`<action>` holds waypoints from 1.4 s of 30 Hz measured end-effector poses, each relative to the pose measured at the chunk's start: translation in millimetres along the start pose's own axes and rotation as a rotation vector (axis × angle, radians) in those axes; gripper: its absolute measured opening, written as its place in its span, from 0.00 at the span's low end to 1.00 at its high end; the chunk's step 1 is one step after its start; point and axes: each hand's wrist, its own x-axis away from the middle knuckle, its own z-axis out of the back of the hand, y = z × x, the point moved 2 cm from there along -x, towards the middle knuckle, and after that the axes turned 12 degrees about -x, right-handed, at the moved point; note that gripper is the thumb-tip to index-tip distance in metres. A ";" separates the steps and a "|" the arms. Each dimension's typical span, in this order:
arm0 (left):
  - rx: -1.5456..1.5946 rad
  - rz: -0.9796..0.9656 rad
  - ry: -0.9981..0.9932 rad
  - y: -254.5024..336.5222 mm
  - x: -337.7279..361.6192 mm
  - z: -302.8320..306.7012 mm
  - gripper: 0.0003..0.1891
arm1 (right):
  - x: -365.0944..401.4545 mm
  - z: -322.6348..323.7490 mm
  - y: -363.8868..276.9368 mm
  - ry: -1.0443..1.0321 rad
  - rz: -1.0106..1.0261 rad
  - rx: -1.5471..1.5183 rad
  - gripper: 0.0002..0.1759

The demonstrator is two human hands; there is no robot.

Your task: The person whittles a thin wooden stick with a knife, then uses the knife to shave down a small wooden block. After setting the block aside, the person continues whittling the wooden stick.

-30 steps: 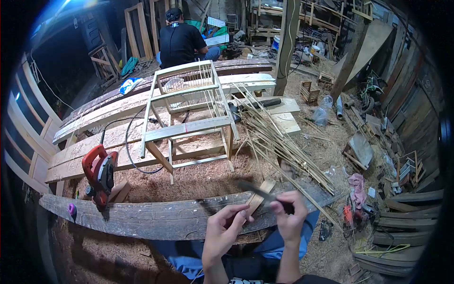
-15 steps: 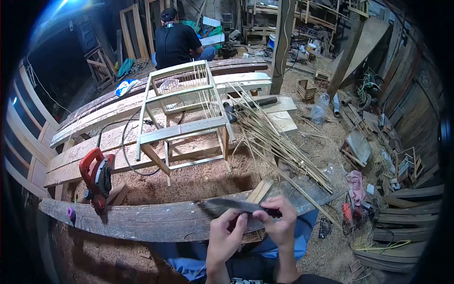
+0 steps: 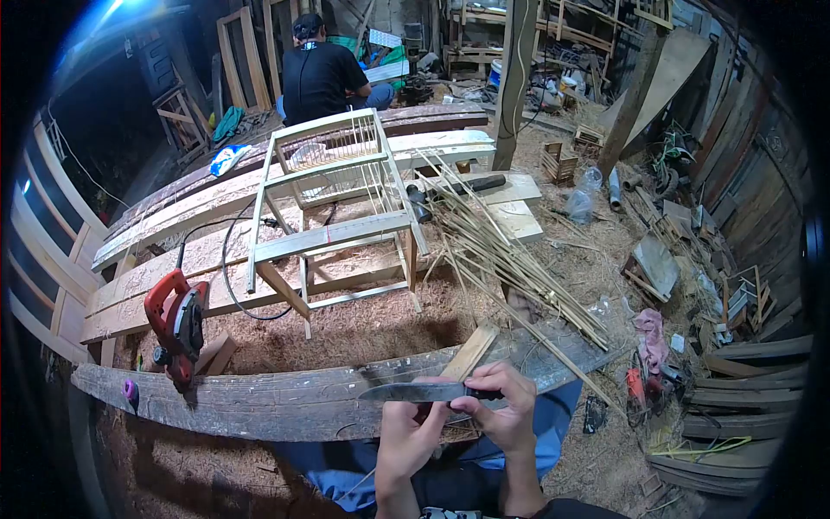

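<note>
A knife (image 3: 413,393) with a broad, dark blade lies nearly level over the near plank, its tip toward the left. My right hand (image 3: 503,400) is closed around the black handle. My left hand (image 3: 408,437) is closed in a pinch just below the blade, close to the right hand's fingers. From behind the left wrist a thin pale stick (image 3: 356,486) slants down over the blue trousers, in line with the left fingertips. The blade hides part of these fingers. A short wooden piece (image 3: 471,350) rests on the plank behind the hands.
The worn plank (image 3: 251,406) crosses in front of me, carrying a red power planer (image 3: 175,324). Beyond stands a wooden frame (image 3: 333,233) with thin rods. Bamboo sticks (image 3: 519,268) are heaped at its right, beside a hammer (image 3: 458,189). A person (image 3: 324,78) sits farther back.
The knife has swung to nearly level and shifted slightly left and down. Both hands have dropped a little. The thin stick now shows beside the left wrist.
</note>
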 end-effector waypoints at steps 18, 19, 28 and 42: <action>0.126 -0.056 -0.187 3.0 5.9 7.5 0.09 | 5.5 10.9 8.4 -0.038 0.162 -0.063 0.21; 0.109 -0.035 -0.206 4.6 6.1 9.0 0.10 | 5.0 12.9 9.4 -0.027 0.186 -0.014 0.21; 0.274 0.052 -0.226 -3.1 1.9 2.0 0.10 | 5.3 21.7 10.8 -0.026 0.251 0.174 0.21; 0.355 0.033 -0.072 14.7 2.7 6.6 0.11 | 0.5 0.3 -4.9 0.063 0.075 0.008 0.22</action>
